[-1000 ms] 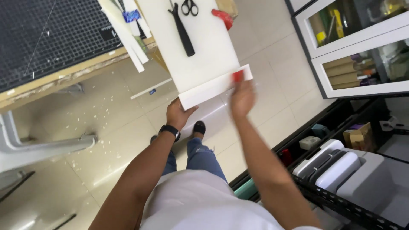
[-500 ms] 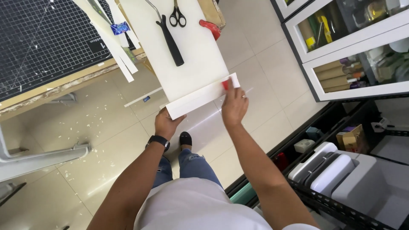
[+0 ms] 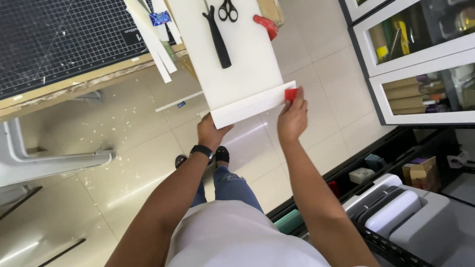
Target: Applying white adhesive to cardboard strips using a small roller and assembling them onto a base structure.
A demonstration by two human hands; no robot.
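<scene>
While both hands work its near edge, white board (image 3: 237, 59) overhangs cutting-mat table (image 3: 64, 44).
L hand (image 3: 212, 131): fingers curled under board's near-left corner, gripping the folded strip (image 3: 252, 105).
R hand (image 3: 293, 117): fingertips pinched on small red block (image 3: 291, 94), pressed at strip's right end.
On board: black-handled tool (image 3: 217, 34), scissors (image 3: 228, 10), red cutter (image 3: 265, 24).
Beside: glass-door cabinet (image 3: 420, 64).

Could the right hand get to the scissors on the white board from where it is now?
Probably yes. The right hand sits at the near edge of the white board with a small red tool; the scissors lie at the far end with bare board between.
</scene>
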